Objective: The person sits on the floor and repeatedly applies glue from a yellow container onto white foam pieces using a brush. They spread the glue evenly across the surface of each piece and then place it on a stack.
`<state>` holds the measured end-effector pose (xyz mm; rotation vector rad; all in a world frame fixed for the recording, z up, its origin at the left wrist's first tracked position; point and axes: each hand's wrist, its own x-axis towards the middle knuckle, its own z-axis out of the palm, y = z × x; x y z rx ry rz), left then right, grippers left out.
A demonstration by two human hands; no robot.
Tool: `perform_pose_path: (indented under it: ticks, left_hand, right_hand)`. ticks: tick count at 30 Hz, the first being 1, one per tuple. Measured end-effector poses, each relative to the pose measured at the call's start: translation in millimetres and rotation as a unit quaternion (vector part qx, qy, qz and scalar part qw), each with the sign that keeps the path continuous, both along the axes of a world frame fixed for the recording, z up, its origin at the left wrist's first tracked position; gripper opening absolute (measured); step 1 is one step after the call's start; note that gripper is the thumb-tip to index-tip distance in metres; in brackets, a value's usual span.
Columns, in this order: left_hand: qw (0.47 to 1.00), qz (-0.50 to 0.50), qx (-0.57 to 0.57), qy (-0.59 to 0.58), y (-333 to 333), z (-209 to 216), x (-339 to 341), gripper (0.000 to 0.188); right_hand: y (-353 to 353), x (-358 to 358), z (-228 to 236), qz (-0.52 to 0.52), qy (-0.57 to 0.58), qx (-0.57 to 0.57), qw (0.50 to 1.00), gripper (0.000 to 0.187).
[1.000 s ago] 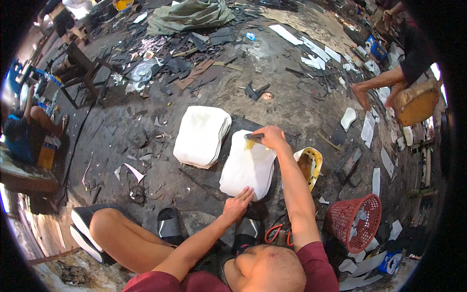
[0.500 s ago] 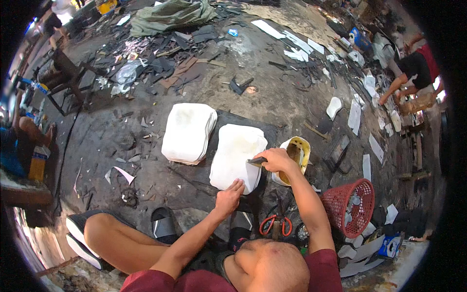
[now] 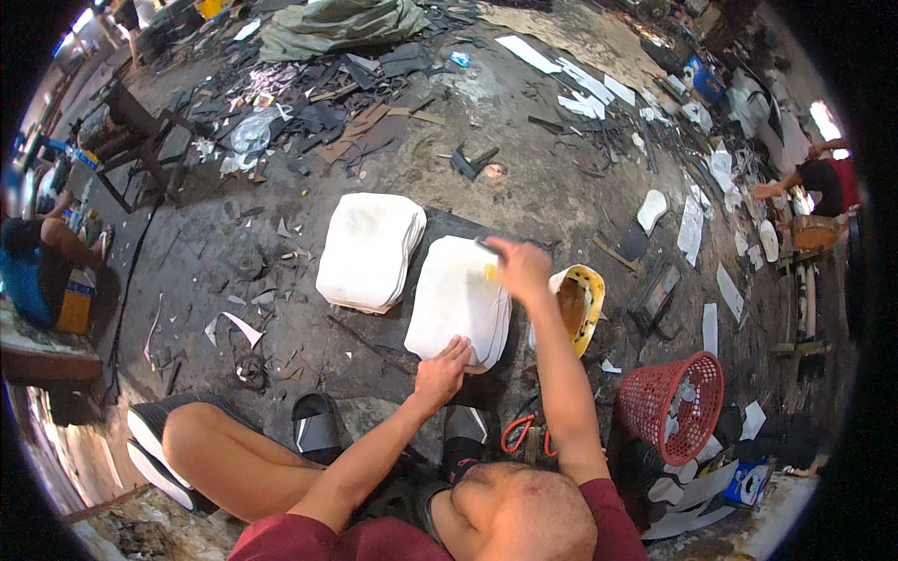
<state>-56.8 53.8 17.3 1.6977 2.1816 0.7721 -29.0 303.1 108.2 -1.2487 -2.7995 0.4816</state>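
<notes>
A stack of white sheets (image 3: 449, 304) with rounded corners lies in front of me. My left hand (image 3: 441, 374) rests on its near edge with the fingers laid flat. At the far right corner of that stack, my right hand (image 3: 524, 271) grips a dark, flat hand tool (image 3: 486, 245); its working end is partly hidden. A yellow smear (image 3: 490, 272) shows on the top sheet beside the hand. Just right of the right forearm stands a white pot (image 3: 597, 285) with yellow-coated inner walls and brownish stuff inside. A second white stack (image 3: 368, 251) sits to the left.
Orange-handled scissors (image 3: 510, 436) lie by my foot, partly covered by my right forearm. A red mesh basket (image 3: 645, 407) leans at the right. Scraps and white offcuts (image 3: 689, 229) litter the floor. Other people (image 3: 828, 182) are at the far right and left.
My right hand has moved away from me with the tool, toward the stack's far corner. A yellow smear now shows there. My left hand stays on the near edge.
</notes>
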Motion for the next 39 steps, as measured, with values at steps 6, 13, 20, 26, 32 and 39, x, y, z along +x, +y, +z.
perform_pose_path:
  ticks: [6, 13, 20, 26, 32, 39]
  left_hand:
    - [1.000, -0.023, -0.005, 0.012, -8.3, 0.3, -2.2, 0.048]
    - [0.990, -0.126, -0.036, 0.054, 5.1, 10.1, -31.4, 0.062]
    - [0.999, -0.049, -0.019, -0.011, -0.2, 11.1, -14.5, 0.060]
    - [0.922, 0.341, 0.078, -0.165, -31.9, -4.3, -25.8, 0.038]
    - [0.744, 0.442, 0.013, -0.501, -29.4, -28.4, -44.5, 0.046]
    - [0.735, 0.445, 0.054, -0.509, -27.1, -26.3, -35.4, 0.046]
  right_hand:
    - [-4.6, 15.5, -20.2, 0.179, -0.053, -0.089, 0.978, 0.045]
    - [9.5, -7.4, -6.9, 0.119, -0.079, 0.009, 0.990, 0.045]
    - [-7.7, 6.7, -30.2, 0.133, -0.099, -0.064, 0.984, 0.039]
    - [-96.5, 66.9, -27.2, 0.145, 0.010, -0.055, 0.988, 0.029]
    - [-149.6, 102.8, 8.7, 0.119, 0.043, -0.089, 0.988, 0.031]
    - [-49.9, 19.6, 17.9, 0.121, 0.108, -0.082, 0.983, 0.034]
